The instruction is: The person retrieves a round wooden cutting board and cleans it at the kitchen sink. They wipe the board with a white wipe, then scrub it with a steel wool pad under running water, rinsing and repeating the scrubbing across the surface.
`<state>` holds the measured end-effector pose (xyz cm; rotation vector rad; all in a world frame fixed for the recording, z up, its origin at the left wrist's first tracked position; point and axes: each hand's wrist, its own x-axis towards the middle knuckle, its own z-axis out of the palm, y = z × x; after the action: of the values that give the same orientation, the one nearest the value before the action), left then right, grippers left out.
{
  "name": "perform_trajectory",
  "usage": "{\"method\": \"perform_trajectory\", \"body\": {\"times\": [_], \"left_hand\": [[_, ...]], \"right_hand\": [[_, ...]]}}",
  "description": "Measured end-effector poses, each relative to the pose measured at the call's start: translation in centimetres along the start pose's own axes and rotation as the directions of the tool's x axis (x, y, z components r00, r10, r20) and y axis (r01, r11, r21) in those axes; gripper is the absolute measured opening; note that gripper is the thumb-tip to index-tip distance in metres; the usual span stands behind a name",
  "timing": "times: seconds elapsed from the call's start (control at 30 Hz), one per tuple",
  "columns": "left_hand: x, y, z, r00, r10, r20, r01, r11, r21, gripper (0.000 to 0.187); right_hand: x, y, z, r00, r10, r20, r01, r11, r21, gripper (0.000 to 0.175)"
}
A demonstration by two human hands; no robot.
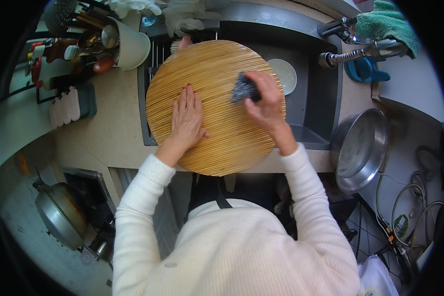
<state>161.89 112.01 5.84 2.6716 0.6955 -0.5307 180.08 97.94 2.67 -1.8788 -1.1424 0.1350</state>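
A large round ribbed mat of thin wooden or bamboo strips (214, 148) lies across the dark sink (318, 107) and overhangs the front edge of the counter. Flat on its left half rests my left hand (187, 120), palm down with nothing in it. My right hand (265, 98) grips a dark scouring pad (243, 90) against the right half of the mat. Partly hidden behind the mat's right rim, a pale bowl (286, 76) sits in the sink. At the upper rim, a brush with a pink handle (185, 42) shows in part.
A white holder with utensils (133, 46) stands left of the sink. The metal faucet (349, 57) reaches in from the right, a green cloth (388, 26) over it. A steel basin (360, 151) sits at the counter's right edge. White gloves (183, 16) hang behind the sink.
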Motion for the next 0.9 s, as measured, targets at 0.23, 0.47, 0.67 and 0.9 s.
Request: {"method": "perform_trajectory", "body": {"times": [0.23, 0.47, 0.67, 0.9], "left_hand": [[-0.4, -0.8, 0.2, 0.997, 0.067, 0.043, -0.067, 0.998, 0.010, 0.115], [-0.3, -1.2, 1.2, 0.999, 0.041, 0.004, -0.040, 0.997, -0.071, 0.114], [-0.1, -1.3, 0.7, 0.997, 0.041, 0.064, -0.037, 0.997, -0.064, 0.118], [0.0, -1.4, 1.2, 0.998, 0.047, 0.052, -0.044, 0.997, -0.062, 0.117]], "right_hand": [[1.9, -2.9, 5.3, 0.975, -0.161, 0.154, 0.204, 0.924, -0.323, 0.036], [1.0, -2.0, 5.8, 1.000, 0.026, 0.002, -0.022, 0.889, -0.458, 0.035], [1.1, -3.7, 7.6, 0.998, -0.013, 0.063, 0.036, 0.921, -0.389, 0.040], [0.1, -1.8, 8.6, 0.987, -0.121, 0.103, 0.151, 0.919, -0.365, 0.038]]}}
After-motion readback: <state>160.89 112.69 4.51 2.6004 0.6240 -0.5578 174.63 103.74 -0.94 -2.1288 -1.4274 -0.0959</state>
